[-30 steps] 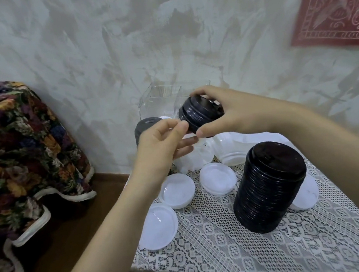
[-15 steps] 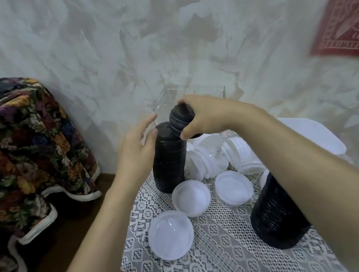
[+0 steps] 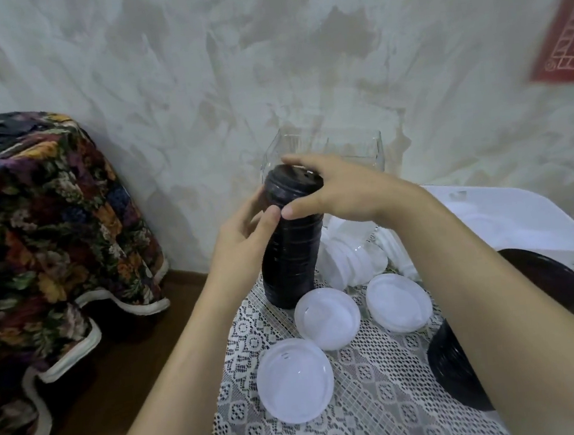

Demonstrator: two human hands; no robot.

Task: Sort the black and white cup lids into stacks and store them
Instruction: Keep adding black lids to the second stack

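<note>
A tall stack of black lids (image 3: 290, 248) stands upright at the table's left rear. My right hand (image 3: 337, 185) grips its top from the right, thumb in front and fingers over the rim. My left hand (image 3: 245, 237) holds the stack's left side just below. A second, wider black stack (image 3: 452, 373) stands at the right, partly hidden by my right forearm. Three loose white lids (image 3: 327, 318) (image 3: 399, 302) (image 3: 295, 380) lie on the cloth in front. More white lids (image 3: 350, 263) lie heaped behind them.
A clear square container (image 3: 352, 146) stands against the wall behind the tall stack. A white bin (image 3: 527, 224) sits at the right rear. The lace-covered table (image 3: 369, 403) ends at its left edge over a brown floor. Floral-draped furniture (image 3: 31, 226) stands left.
My right hand brought a small batch of black lids down onto the tall stack. My left hand closed in from open beside the stack to holding it. The camera tilted down.
</note>
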